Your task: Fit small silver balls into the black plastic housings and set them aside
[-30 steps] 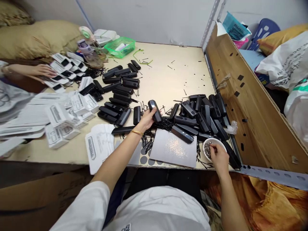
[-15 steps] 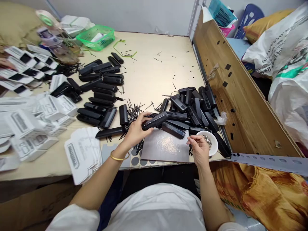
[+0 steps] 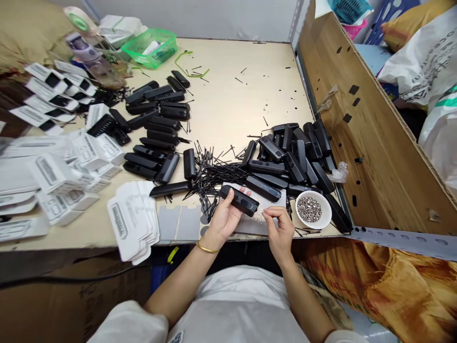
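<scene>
My left hand (image 3: 227, 216) is closed around a long black plastic casing (image 3: 240, 200), tilted with its right end lower. Close to that end, my right hand (image 3: 280, 230) pinches something small and pale, too small to name. Under both hands lies a grey sheet (image 3: 252, 227) with tiny pale pieces (image 3: 257, 214) scattered on it, partly hidden. To the right of my right hand stands a white bowl (image 3: 328, 213) of small shiny metal pieces (image 3: 309, 209). Behind my hands is a heap of thin black sticks (image 3: 221, 175), beside piled black casings (image 3: 294, 166).
More black casings (image 3: 160, 124) lie in rows at left. White cards (image 3: 134, 219) and folded white boxes (image 3: 59, 183) cover the left side. A green basket (image 3: 152, 50) stands at the back. A tall cardboard wall (image 3: 378, 119) bounds the table's right side.
My left hand has turned the black casing over and brought it nearer to me. My right hand has moved left from beside the bowl to the casing's end.
</scene>
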Motion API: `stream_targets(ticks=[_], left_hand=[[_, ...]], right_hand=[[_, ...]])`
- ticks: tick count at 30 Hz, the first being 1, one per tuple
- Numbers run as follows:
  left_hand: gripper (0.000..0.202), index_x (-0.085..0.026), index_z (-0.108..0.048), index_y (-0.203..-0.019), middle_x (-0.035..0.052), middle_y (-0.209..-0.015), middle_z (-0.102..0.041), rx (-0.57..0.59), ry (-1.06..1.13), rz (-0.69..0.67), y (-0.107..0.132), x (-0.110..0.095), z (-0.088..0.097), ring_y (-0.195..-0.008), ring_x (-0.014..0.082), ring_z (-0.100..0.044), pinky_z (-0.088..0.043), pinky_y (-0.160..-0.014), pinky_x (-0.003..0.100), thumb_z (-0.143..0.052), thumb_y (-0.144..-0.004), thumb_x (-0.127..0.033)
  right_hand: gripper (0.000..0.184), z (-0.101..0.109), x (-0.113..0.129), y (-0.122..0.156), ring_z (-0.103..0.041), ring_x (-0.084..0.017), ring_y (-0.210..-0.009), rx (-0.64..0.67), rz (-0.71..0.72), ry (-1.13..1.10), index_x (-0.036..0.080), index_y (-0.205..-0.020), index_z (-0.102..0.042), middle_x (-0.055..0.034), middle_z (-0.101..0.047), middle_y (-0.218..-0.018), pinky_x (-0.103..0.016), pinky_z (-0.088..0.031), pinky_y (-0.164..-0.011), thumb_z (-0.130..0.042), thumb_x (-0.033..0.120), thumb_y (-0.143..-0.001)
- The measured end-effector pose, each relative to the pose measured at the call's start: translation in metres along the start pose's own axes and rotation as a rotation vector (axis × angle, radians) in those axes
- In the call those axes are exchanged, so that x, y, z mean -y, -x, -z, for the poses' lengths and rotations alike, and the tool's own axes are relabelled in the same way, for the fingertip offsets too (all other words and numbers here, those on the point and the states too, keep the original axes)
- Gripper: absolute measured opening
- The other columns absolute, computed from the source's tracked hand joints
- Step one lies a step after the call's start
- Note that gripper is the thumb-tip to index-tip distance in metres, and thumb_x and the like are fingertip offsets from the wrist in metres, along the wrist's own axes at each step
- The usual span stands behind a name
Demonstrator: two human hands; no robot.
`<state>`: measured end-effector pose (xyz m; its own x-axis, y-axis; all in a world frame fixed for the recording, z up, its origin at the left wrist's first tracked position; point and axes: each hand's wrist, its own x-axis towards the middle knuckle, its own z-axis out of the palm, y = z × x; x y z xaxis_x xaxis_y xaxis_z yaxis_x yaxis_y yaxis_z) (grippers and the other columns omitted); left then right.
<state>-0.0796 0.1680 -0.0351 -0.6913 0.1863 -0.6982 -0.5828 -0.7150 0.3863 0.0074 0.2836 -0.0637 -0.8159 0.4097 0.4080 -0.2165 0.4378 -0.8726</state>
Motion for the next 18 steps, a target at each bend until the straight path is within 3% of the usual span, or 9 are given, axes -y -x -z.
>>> stream_targets(ticks=[5, 10, 18], left_hand=[[0.011, -0.013, -0.055, -0.094, 0.0077, -0.095, -0.067, 0.011, 0.031, 0.022, 0.005, 0.003, 0.000, -0.085, 0.0180, -0.068, -0.055, -0.085, 0.038, -0.044, -0.096, -0.017], [0.008, -0.015, -0.054, -0.099, 0.0062, -0.096, -0.067, 0.017, 0.021, -0.028, 0.006, 0.004, 0.005, -0.087, 0.0178, -0.068, -0.051, -0.093, 0.042, -0.052, -0.092, -0.017], [0.029, -0.020, -0.049, -0.107, 0.0047, -0.107, -0.064, 0.072, -0.032, -0.136, 0.004, 0.011, 0.008, -0.104, 0.0222, -0.065, -0.049, -0.096, 0.043, -0.066, -0.083, -0.022]], right_hand=[[0.008, -0.004, 0.007, -0.001, -0.054, -0.009, -0.081, 0.008, 0.102, 0.083, 0.014, -0.085, -0.056, -0.0021, -0.057, -0.083, -0.021, -0.044, -0.073, -0.054, 0.014, -0.093], [0.012, -0.006, 0.006, -0.002, -0.054, -0.010, -0.079, 0.033, 0.123, 0.123, 0.014, -0.084, -0.056, -0.0031, -0.057, -0.081, -0.023, -0.045, -0.072, -0.050, 0.016, -0.094], [0.016, -0.012, 0.002, 0.000, -0.057, -0.010, -0.076, 0.032, 0.009, 0.006, 0.014, -0.080, -0.057, -0.0026, -0.058, -0.079, -0.022, -0.046, -0.069, -0.051, 0.021, -0.094]])
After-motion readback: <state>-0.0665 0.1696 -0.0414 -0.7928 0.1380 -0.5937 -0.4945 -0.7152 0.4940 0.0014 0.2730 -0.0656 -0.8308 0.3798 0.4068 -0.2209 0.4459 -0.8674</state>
